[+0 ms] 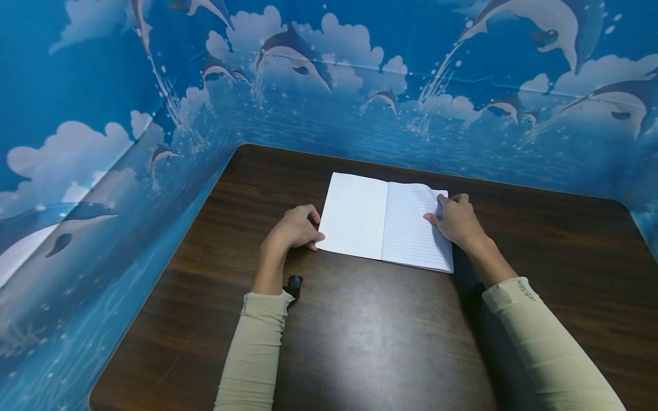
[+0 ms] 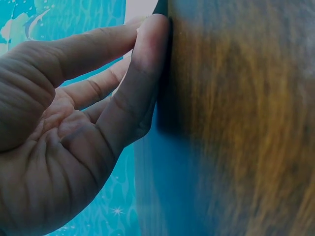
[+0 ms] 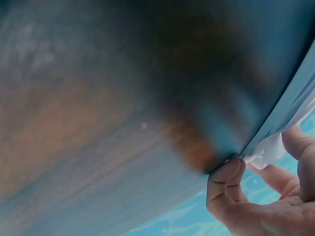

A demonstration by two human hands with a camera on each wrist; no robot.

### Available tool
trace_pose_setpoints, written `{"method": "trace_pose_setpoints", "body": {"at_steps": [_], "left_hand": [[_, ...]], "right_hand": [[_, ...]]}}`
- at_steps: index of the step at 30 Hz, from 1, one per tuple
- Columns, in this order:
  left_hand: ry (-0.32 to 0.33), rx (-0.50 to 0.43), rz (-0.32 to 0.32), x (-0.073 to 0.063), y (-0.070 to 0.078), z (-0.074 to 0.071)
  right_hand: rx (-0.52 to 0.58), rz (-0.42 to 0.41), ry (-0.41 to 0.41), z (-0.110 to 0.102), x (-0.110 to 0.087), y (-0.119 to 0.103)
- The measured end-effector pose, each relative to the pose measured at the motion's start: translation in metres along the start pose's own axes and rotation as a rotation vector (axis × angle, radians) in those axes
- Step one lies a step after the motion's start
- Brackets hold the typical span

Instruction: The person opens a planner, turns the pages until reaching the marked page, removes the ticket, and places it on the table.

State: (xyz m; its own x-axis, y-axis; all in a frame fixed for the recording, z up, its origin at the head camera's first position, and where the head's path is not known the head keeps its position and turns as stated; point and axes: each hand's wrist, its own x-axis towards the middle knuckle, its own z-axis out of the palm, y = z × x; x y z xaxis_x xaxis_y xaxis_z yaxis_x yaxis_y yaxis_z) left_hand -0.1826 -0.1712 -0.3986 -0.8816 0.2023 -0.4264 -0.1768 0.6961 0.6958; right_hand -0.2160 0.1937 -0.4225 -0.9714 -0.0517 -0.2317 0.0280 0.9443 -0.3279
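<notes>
An open notebook (image 1: 357, 214) lies on the dark wooden table, a blank white side on the left and a ruled page (image 1: 408, 228) on the right. My left hand (image 1: 295, 227) pinches the notebook's lower left edge, thumb on top and fingers beneath; the left wrist view shows thumb and fingertips meeting at that edge. On the other side, my right hand (image 1: 457, 220) pinches the ruled page near its upper right edge. That page bows up slightly along its top, and the paper (image 3: 268, 150) looks bent between thumb and fingers in the right wrist view. Other fingertips touch the notebook's outer edge.
The brown table (image 1: 360, 337) has rounded corners and reflects a bright patch of light. Behind and to the left hangs a blue backdrop (image 1: 329, 125) with dolphins and clouds, meeting the table's edges. A small black device (image 1: 294, 287) sits at the left cuff.
</notes>
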Motion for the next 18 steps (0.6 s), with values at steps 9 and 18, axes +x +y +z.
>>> {"method": "trace_pose_setpoints", "body": {"at_steps": [9,18], "left_hand": [[0.011,-0.003,0.01,-0.003,0.001,-0.001],[0.003,0.001,-0.001,0.001,-0.001,0.001]], "right_hand": [[-0.016,-0.009,0.044,0.002,-0.001,-0.004],[0.269,0.058,0.023,-0.014,-0.003,-0.004]]}}
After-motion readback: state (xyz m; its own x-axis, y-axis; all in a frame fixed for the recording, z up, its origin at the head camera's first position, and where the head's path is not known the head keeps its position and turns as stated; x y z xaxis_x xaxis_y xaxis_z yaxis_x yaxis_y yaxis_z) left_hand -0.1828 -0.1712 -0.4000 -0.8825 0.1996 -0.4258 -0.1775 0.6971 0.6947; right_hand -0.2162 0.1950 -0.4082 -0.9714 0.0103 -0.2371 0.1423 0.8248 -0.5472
